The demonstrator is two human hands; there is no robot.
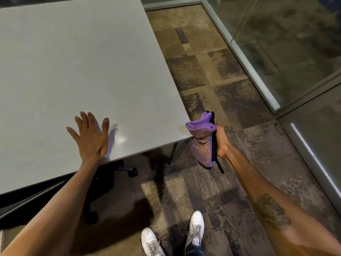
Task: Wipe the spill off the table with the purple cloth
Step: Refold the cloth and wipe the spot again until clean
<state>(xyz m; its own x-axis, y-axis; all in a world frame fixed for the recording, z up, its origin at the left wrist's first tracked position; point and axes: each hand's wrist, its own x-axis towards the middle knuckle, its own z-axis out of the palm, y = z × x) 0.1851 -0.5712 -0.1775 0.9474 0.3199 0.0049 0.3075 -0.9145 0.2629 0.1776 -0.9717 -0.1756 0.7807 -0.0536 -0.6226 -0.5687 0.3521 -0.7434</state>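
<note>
- The left hand (90, 137) lies palm down on the table (73, 71), near the table's near edge, with its fingers spread and nothing in its grasp.
- The right hand (222, 143) is off the table, to the right of the table's near right corner, above the floor (212, 80).
- The right hand is closed around the purple cloth (203, 141), gripping it at mid-length.
- The cloth is bunched. Its upper fold rises above the hand and sits just beside the table corner; whether it touches the corner cannot be told.
- The lower part of the cloth hangs below the hand and looks darker and duller than the upper fold.
- A dark strip (217, 161) hangs along the right side of the cloth, beside the palm.
- The two hands are well apart, with the table corner between them.
- A small faint wet-looking mark (122, 139) shows on the table surface just right of the left hand.
- The base of a dark chair (118, 170) stands under the table's near edge.
- Two white shoes (173, 235) show at the near edge of the view.
</note>
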